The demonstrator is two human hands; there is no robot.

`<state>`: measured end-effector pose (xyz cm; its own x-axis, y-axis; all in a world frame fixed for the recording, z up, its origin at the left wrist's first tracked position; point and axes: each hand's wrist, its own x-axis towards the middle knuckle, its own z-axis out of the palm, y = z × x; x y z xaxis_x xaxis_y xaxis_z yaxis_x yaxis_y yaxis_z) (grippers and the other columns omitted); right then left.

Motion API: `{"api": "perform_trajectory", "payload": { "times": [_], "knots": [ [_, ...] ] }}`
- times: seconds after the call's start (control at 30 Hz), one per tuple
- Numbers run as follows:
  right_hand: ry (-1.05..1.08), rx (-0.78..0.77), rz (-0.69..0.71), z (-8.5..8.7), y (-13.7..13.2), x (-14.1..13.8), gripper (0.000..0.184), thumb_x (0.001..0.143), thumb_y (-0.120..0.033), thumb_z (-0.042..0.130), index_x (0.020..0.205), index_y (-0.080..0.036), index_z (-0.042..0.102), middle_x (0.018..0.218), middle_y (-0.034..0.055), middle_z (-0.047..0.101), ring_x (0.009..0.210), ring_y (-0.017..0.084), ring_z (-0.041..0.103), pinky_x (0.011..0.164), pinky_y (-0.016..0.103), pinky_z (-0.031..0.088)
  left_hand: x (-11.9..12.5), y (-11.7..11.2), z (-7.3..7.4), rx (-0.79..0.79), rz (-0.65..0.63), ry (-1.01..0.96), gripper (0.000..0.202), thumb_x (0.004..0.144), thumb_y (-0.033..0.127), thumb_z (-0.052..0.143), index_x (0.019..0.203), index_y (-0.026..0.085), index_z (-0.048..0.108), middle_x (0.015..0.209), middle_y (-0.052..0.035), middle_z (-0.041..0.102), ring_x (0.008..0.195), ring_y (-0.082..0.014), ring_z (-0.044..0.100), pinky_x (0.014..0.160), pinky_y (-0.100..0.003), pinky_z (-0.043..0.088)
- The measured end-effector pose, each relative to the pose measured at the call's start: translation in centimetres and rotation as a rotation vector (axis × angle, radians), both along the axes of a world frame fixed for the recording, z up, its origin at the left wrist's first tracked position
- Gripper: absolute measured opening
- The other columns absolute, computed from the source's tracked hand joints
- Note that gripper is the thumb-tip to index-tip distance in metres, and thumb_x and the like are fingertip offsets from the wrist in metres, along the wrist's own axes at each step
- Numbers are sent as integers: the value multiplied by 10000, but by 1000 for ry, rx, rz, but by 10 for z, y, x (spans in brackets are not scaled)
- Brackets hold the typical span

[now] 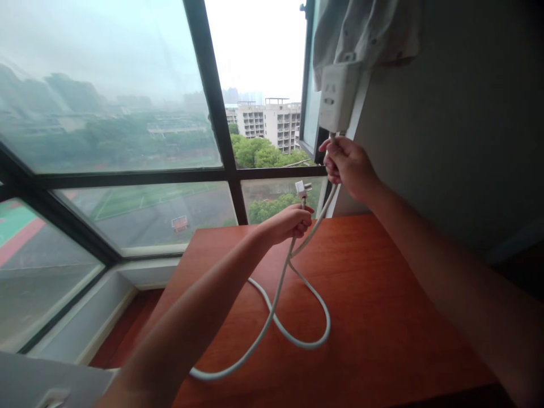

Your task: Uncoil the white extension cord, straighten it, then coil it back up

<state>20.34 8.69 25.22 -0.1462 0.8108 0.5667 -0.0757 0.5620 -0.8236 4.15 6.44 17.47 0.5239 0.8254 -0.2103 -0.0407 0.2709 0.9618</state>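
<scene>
My left hand [293, 221] is closed round the white cord just below a white plug [301, 188], whose metal prongs point right. Higher and to the right, my right hand [351, 167] grips the same kind of white cord right under a white power strip [338, 97]. The strip hangs upright above that hand, its sockets facing left and toward me. Between and below the hands the white cord [327, 320] droops in loops onto the reddish-brown wooden table [382, 306]. Part of the cord is hidden behind my left forearm.
Dark-framed windows [229, 130] fill the left and back, one pane standing open. A pale curtain [365, 34] hangs behind the power strip. The grey wall [450, 130] rises on the right. A white ledge [148, 272] runs below the windows at left.
</scene>
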Motion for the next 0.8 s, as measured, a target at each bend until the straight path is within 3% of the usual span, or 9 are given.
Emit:
{"api": "perform_trajectory", "payload": {
  "times": [0.13, 0.27, 0.43, 0.53, 0.63, 0.8],
  "knots": [
    [-320, 272, -150, 11, -1, -32, 201, 935, -388, 503, 866, -201, 535, 587, -60, 435, 487, 67, 395, 467, 190, 318, -6, -6, 2, 42, -105, 63, 402, 616, 73, 569, 1001, 178, 520, 609, 43, 456, 449, -51, 356, 416, -153, 231],
    [-777, 547, -265, 20, -2, -57, 189, 965, -294, 442, 886, -165, 556, 678, 8, 539, 620, 116, 484, 577, 248, 347, -25, -9, 8, 18, -157, -32, 474, 614, 114, 597, 1080, 163, 523, 713, 1, 536, 514, -68, 421, 471, -182, 325],
    [-1165, 605, -263, 19, -4, -80, 148, 962, -214, 433, 979, -146, 563, 807, 78, 611, 709, 163, 553, 645, 286, 350, -38, -16, 14, 73, -159, -77, 418, 663, 183, 674, 1061, 167, 547, 805, -19, 568, 567, -67, 459, 530, -195, 375],
    [-1227, 589, -265, 16, -5, -94, 166, 962, -197, 424, 1018, -129, 565, 866, 118, 634, 741, 189, 582, 650, 298, 362, -29, -20, 10, 190, -28, 26, 245, 741, 291, 690, 891, 153, 556, 726, -1, 529, 509, -50, 396, 450, -173, 282],
    [-1166, 559, -176, 15, -4, -106, 212, 953, -234, 460, 1088, -112, 569, 907, 131, 652, 805, 206, 602, 678, 297, 392, -20, -19, 3, 188, -1, -6, 251, 799, 369, 637, 778, 137, 543, 674, 3, 500, 459, -34, 310, 412, -173, 199],
    [-945, 363, -106, 15, 0, -103, 488, 931, -401, 495, 1330, -122, 456, 1088, 134, 654, 966, 223, 598, 767, 304, 448, -23, -11, -3, 184, 30, -168, 410, 801, 523, 616, 884, 122, 629, 667, 11, 470, 453, -29, 284, 412, -172, 171]
  ]
}}
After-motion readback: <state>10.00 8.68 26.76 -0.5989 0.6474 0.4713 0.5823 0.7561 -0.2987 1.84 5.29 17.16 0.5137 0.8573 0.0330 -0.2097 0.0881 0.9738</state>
